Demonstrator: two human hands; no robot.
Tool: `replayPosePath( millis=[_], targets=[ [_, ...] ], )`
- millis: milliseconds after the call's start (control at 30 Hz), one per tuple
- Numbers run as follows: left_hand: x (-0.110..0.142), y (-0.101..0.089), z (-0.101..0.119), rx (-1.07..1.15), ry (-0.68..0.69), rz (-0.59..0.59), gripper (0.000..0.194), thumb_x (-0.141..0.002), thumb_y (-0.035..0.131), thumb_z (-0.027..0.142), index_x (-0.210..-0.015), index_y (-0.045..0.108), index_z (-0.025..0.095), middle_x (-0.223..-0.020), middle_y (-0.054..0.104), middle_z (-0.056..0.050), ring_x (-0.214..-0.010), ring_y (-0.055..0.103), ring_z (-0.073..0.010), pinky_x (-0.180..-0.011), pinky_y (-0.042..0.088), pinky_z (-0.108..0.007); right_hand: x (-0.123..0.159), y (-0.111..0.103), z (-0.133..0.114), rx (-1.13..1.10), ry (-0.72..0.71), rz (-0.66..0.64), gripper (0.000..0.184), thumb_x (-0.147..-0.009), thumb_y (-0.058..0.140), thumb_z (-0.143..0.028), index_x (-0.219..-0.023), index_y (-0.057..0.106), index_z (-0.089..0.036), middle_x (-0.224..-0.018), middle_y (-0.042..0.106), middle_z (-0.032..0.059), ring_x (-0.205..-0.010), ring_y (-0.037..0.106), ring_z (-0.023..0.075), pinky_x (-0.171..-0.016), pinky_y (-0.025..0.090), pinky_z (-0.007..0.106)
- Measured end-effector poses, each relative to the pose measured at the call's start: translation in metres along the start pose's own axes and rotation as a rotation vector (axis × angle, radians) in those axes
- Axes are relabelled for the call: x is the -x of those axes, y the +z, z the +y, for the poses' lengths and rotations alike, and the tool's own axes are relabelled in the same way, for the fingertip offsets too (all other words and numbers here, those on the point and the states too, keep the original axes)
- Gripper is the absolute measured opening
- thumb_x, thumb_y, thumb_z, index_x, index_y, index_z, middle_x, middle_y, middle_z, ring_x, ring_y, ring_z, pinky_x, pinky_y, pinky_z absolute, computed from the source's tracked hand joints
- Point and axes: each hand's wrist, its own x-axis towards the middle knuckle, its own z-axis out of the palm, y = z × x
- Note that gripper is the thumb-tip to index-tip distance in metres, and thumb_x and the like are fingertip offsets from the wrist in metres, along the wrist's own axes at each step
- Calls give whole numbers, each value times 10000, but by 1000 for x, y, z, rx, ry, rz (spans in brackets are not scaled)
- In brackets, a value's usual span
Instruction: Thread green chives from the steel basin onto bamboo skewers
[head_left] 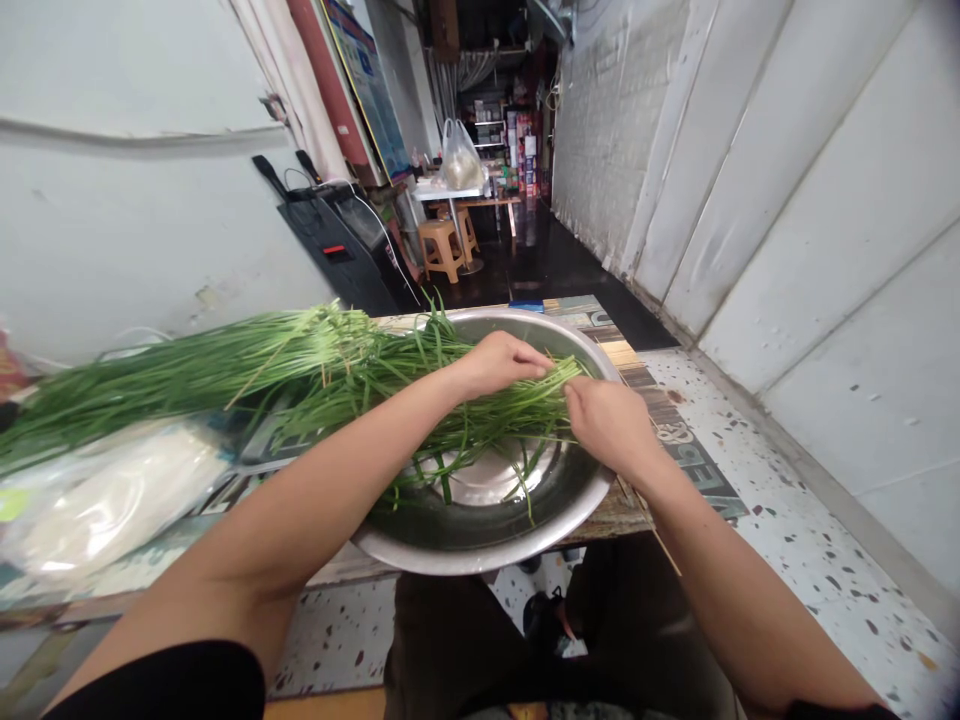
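Shiny metal basin (480, 532), glossy clear plastic bag (112, 505), rough wall (616, 125)

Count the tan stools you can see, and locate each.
2: a front stool beside the white table, and a second stool just behind it; more may be hidden.

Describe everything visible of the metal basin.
The wide basin is silvery, metallic-looking, with a broad rim and shiny bottom. It stands upright on the patterned table. Green stalks lie inside, hiding much of its left; the left hand and right hand handle them over its right. Whether the hands touch the rim is unclear.
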Motion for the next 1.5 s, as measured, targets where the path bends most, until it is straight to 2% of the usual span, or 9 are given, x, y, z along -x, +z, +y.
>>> replayPosePath(
  millis=[67, 267, 367, 600, 833, 1033, 1200, 1367, 1500],
  targets=[
    [1, -8, 6, -86, 15, -123, 228, -731, 634, 152, -936, 732, 171, -928, 719, -30, -853, 641, -145, -858, 456, -265, 0, 0, 0, -19, 13, 18, 336, -917, 303, -258, -849, 614, -150, -789, 685, 95, -677, 615, 176, -529, 218, 261],
    [-10, -22, -9, -354, 51, 65, 225, -724, 649, 235, -907, 739, 139, -872, 718, -56, -794, 628, -153, -757, 428, -231, 1, 0, 1, -67, 25, 52, 341, -913, 312, -275, -838, 624, -161, -770, 684, 80, -647, 589, 160, -541, 201, 278],
    [-16, -13, -24, -461, 32, -72, 196, -714, 642, 265, -812, 750, 134, -754, 709, -46, -682, 599, -140, -648, 384, -216, 2, 0, 2, -65, -21, 57, 338, -912, 317, -282, -828, 623, -166, -766, 679, 70, -638, 574, 154, -546, 194, 280],
    [-25, 15, -42, -516, 167, -97, 120, -660, 604, 133, -629, 720, 141, -582, 616, 3, -577, 478, -103, -564, 292, -215, 2, 2, 4, -69, -179, 58, 324, -912, 336, -294, -830, 626, -175, -720, 661, 44, -605, 528, 138, -557, 195, 271],
    [-26, 11, -33, -159, 105, 91, 153, -718, 655, 211, -804, 733, 111, -784, 696, -53, -719, 598, -132, -694, 403, -216, 0, 5, 4, -46, -67, 51, 339, -910, 326, -291, -829, 634, -175, -753, 682, 64, -624, 561, 150, -549, 198, 276],
    [-13, 6, -15, 329, -149, 135, 276, -798, 543, 108, -1057, 635, 75, -695, 649, -42, -492, 481, -59, -503, 366, -196, -1, 2, 1, -7, -3, 23, 339, -907, 309, -249, -821, 624, -158, -772, 685, 80, -649, 601, 166, -525, 192, 269],
    [-7, 5, -6, 379, -191, 131, 91, -792, 562, 122, -840, 634, 92, -789, 660, -60, -518, 475, -42, -469, 330, -173, 1, 0, 0, -19, -3, 15, 333, -906, 311, -236, -844, 626, -147, -763, 679, 91, -646, 596, 160, -528, 211, 260],
    [-5, 8, -6, 373, -154, 170, 174, -805, 601, 212, -914, 663, 92, -684, 637, -40, -423, 341, -21, -421, 228, -178, 2, -1, -1, -36, 6, 12, 324, -908, 313, -239, -845, 620, -155, -754, 677, 72, -638, 587, 152, -522, 181, 261],
    [-5, 10, -8, 348, -124, 216, 173, -797, 614, 204, -909, 677, 87, -682, 649, -47, -481, 448, -43, -466, 319, -175, 2, -2, -1, -36, 12, 14, 319, -906, 316, -230, -835, 619, -158, -760, 682, 74, -640, 590, 156, -521, 175, 266]
  ],
)
